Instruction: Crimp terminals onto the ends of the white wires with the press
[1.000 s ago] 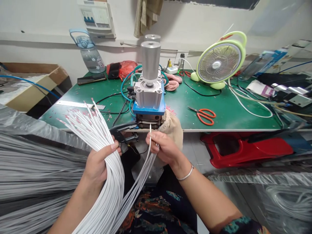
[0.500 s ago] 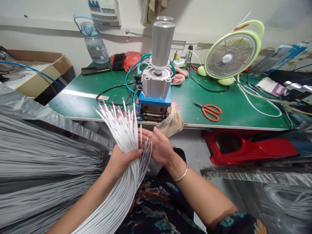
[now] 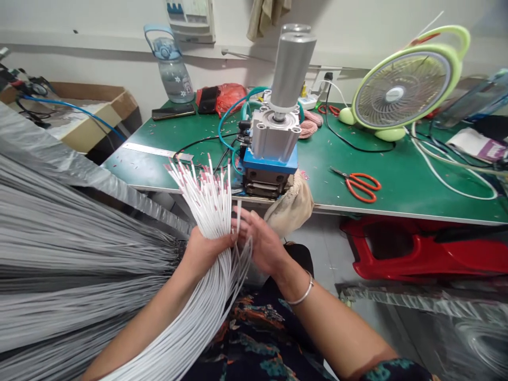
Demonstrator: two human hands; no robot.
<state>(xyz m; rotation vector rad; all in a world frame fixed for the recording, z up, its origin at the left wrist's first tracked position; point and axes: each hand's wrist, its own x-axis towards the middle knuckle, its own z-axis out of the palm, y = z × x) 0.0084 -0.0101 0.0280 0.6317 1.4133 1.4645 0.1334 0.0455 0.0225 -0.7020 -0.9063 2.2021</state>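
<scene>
A thick bundle of white cables (image 3: pixel 206 206) with pinkish-red tips is gripped by my left hand (image 3: pixel 204 252), its thumb lying across the front. The cable ends fan out upward, and their long tails sweep down across my lap to the lower left. Just right of the bundle, my right hand (image 3: pixel 266 244) is slightly blurred, its fingers stretched out behind one upright cable end. A few loose strands with lower ends hang between the two hands. Beyond the bundle stands a pneumatic press (image 3: pixel 275 137) with a silver cylinder and blue plate at the table's front edge.
On the green table (image 3: pixel 317 169) lie orange-handled scissors (image 3: pixel 359 185), a steel ruler (image 3: pixel 156 152), a phone (image 3: pixel 173 111), a water bottle (image 3: pixel 177 79) and a green fan (image 3: pixel 402 87). A cloth bag (image 3: pixel 293 206) hangs below the press. Many grey cables (image 3: pixel 79 254) fill the left; a red stool (image 3: pixel 428 251) is at right.
The view has turned a little left, so the scene sits farther right. My right hand has tilted, its palm turning toward the bundle and its fingers curling slightly. My left hand keeps its grip.
</scene>
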